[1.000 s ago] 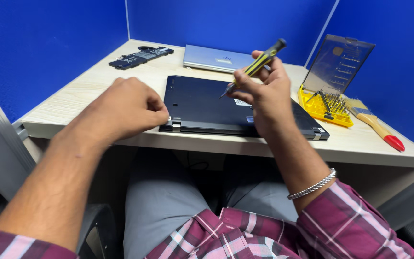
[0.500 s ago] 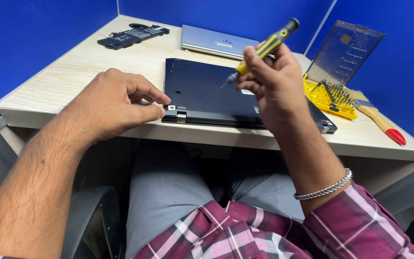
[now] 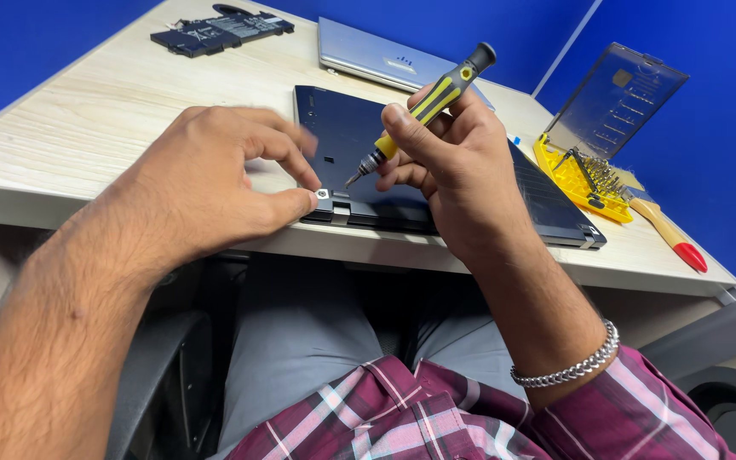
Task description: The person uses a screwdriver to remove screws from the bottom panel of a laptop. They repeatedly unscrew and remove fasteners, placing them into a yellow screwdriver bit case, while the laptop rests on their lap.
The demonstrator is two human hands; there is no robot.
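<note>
Yellow bit case [image 3: 574, 176] open, bits inside, right hand [image 3: 462, 166] holding screwdriver [image 3: 423, 104]

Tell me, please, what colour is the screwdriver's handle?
Black with yellow stripes, on the screwdriver held in the right hand; head view.

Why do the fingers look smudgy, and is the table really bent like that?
In the head view, the left hand shows motion blur at its fingertips; the screwdriver in the right hand looks sharp. The wide lens stretches the table and forearms at the edges. Lighting is even, without harsh glare.
</note>
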